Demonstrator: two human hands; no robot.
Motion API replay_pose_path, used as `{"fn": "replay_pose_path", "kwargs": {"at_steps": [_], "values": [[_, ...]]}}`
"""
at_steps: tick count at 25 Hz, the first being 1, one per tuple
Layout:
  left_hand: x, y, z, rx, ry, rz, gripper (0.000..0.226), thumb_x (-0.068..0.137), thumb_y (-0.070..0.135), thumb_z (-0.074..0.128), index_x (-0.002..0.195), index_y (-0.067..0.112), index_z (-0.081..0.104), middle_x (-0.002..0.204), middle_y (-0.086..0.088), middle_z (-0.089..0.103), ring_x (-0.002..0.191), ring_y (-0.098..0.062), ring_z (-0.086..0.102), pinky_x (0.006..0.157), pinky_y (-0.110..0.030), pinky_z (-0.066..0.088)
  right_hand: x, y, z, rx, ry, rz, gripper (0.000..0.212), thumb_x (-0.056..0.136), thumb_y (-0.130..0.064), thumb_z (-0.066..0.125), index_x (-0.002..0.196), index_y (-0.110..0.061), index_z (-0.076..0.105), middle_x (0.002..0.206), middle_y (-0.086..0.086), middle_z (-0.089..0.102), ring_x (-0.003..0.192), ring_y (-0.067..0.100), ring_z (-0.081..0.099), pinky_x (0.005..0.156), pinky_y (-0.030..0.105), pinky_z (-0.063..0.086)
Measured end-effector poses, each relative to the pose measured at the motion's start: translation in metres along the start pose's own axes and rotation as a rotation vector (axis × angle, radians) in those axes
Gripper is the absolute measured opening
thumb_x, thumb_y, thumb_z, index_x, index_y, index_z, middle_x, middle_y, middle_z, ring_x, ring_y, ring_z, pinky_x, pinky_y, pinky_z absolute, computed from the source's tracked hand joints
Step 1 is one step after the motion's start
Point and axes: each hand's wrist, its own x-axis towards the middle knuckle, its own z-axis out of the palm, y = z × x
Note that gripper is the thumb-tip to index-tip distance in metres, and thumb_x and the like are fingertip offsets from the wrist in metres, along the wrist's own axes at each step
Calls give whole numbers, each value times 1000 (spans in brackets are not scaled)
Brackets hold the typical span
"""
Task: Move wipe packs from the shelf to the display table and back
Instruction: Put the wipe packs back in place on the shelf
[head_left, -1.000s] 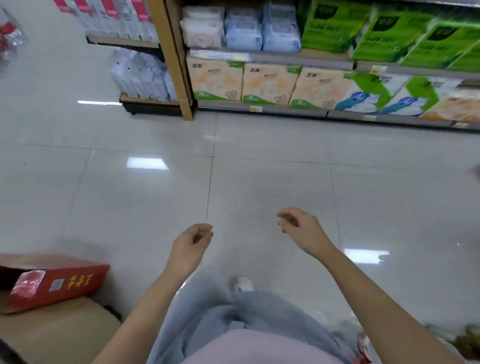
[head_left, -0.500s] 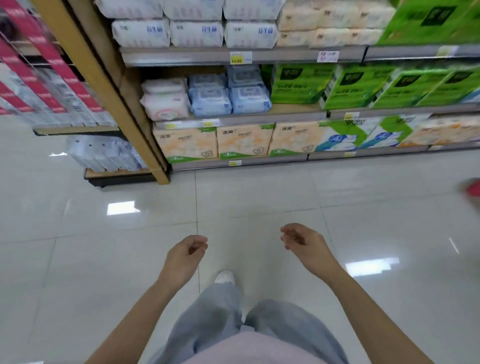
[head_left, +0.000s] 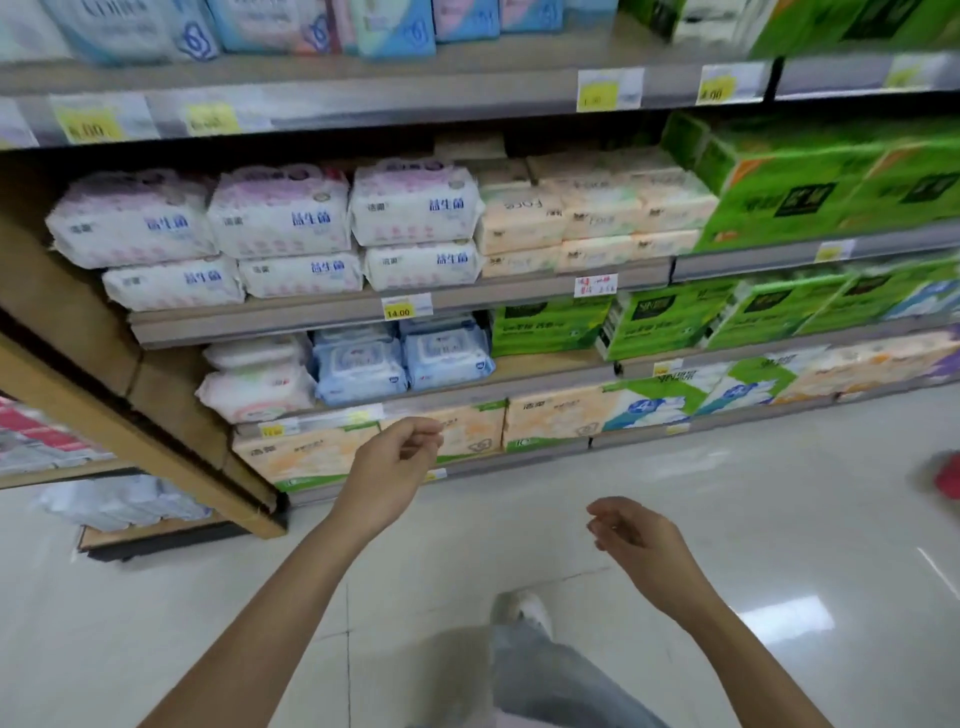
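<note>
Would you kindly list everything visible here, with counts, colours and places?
white-and-pink packs: six, white with pink print, middle shelf, two rows
cream tissue packs: several, peach-cream, right of those
blue wipe packs: several, pale blue, lower shelf
white wipe packs: two, white-pink, stacked left of the blue
green tissue packs: many, green, right side
orange-patterned tissue packs: several, peach, bottom shelf
floor: one, pale glossy tile, below
left hand: one, empty, loosely curled, before bottom shelf
right hand: one, empty, loosely curled, over floor

Shop aisle, glossy pale tiled floor (head_left: 779, 519) with thin grout lines, bright light reflection (head_left: 779, 616) at right, tall shelving unit (head_left: 311, 319) with grey metal edges, yellow price tag (head_left: 399, 310), tan wooden end panel (head_left: 78, 312) at left, motion blur
</note>
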Motion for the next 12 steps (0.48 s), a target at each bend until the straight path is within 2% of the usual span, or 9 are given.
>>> {"fn": "replay_pose_path", "kwargs": {"at_steps": [4,6,8,12], "values": [[44,39,15,-58,54,4,30,90,5,56,88,34,62,96,8,70,93,-10,63,76,-13,47,91,-77,-41,3,15,-198,26,90,-9,58,86,-34,61,84,6,70,79,21,65,73,32,50],[70,63,11,-100,91,44,29,91,6,56,90,35,62,96,10,70,93,-10,64,80,-13,48,132,-124,-58,20,19,-316,22,90,-8,58,89,-30,63,84,7,70,80,22,65,70,29,50],[99,92,-2,-127,139,113,31,91,6,55,92,36,62,98,10,69,94,-8,64,83,-18,48,163,-170,-67,59,36,-421,22,91,-9,57,91,-30,63,84,3,69,79,17,64,69,22,49],[159,156,-34,-125,244,333,28,92,5,54,100,29,63,102,10,67,92,1,61,78,-9,47,209,-248,-67,186,69,-598,22,92,-8,56,93,-30,63,90,-2,70,85,16,66,76,26,54]]}}
